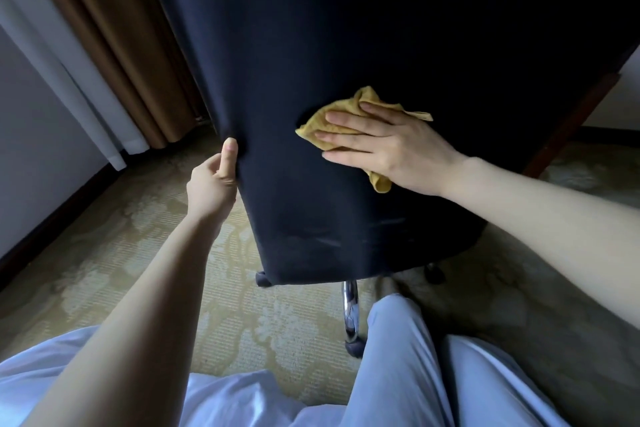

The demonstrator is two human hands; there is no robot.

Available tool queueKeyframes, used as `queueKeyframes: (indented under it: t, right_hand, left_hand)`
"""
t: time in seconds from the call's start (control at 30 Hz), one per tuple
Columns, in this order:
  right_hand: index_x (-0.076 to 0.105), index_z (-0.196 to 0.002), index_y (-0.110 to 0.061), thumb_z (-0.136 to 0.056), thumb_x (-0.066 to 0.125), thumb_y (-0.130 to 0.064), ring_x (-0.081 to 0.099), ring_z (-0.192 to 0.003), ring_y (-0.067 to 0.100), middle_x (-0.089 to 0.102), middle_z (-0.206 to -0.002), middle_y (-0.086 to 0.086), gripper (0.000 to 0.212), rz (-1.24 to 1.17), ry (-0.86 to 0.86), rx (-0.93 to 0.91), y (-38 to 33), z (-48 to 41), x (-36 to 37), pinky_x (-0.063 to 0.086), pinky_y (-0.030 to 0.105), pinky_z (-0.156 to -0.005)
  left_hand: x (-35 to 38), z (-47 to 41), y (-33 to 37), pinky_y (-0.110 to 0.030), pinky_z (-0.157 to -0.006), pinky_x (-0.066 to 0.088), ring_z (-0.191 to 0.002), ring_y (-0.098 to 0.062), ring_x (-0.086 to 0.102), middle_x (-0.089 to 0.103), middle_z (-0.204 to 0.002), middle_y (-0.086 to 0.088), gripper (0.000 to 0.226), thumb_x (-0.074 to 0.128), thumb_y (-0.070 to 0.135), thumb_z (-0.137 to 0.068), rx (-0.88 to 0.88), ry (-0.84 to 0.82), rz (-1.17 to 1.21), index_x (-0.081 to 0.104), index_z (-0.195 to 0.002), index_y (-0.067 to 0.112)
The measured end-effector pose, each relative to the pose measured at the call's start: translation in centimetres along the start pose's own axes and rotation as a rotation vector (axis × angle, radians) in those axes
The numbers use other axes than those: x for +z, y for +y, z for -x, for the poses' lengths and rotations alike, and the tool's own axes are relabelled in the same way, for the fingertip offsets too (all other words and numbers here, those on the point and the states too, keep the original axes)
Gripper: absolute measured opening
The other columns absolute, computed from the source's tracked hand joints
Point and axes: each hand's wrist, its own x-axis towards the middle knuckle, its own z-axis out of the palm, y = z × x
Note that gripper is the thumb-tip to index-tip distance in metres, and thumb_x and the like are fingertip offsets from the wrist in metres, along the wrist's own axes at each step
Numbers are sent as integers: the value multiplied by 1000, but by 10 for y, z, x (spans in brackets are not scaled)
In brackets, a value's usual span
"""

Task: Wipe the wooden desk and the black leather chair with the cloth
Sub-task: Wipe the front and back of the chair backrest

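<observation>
Far to the left of both hands hangs a sheer white curtain [86, 80] in soft straight folds, and just beside it a heavier brown curtain [114, 28] falls in deep pleats to the floor. Beneath the arms lies a ribbed beige carpet [138, 236] with a pale floral pattern. The left hand [213, 184] grips the left edge of the black leather chair [346, 45], whose tall, smooth, matte back tapers downward. The thumb stands upright against the front of that edge, and the fingers curl out of sight behind it. Between the two hands the chair's dark surface shows faint streaks lower down. To the right, a crumpled mustard-yellow cloth [341, 111] of soft woven fabric lies flat on the chair back. The right hand [384, 146] presses on it with straight, slightly spread fingers, palm down, and folds of the cloth stick out above the fingers and below the heel of the hand. Below the right hand, under the hanging edge of the chair back, a curved polished chrome leg [350, 308] ends in a dark caster. Nearer still are light blue trousers [398, 357]. Right of the right hand a dark reddish-brown wooden leg [571, 125] slants down to the carpet.
</observation>
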Motion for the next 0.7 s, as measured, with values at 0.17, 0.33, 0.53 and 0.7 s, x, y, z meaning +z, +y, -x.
queueKeyframes:
  t: [0.17,0.33,0.53,0.7]
  right_hand:
    - [65,-120,-16,-93,47,-8,48,-128,16,54,-135,-2,34,57,-19,-40,-30,-33,22,35,35,-109]
    - [59,-127,-29,-92,28,-16,36,-135,7,46,-141,-15,49,91,-233,-113,-75,-51,67,28,28,-113]
    - [44,-139,-24,-97,27,-16,10,-144,12,16,-156,-7,46,102,-382,-191,-111,-43,109,7,33,-116]
    - [62,-122,-36,-89,53,-29,30,-136,1,38,-144,-20,35,95,-477,-284,-95,7,110,27,23,-110]
  left_hand:
    - [-7,-7,3,-43,-83,52,-86,-19,57,55,-82,1,49,39,69,-88,-34,-73,2,57,-71,27]
    - [-7,-9,3,-34,-70,50,-70,-14,53,52,-65,6,51,39,64,-91,-24,-35,-22,49,-61,24]
    - [-15,-17,2,-33,-71,51,-93,-14,59,57,-83,7,44,37,66,-90,-72,-85,16,59,-75,31]
    - [-20,-22,6,-39,-82,50,-94,-14,59,61,-97,2,50,35,74,-79,-95,-120,-19,58,-78,30]
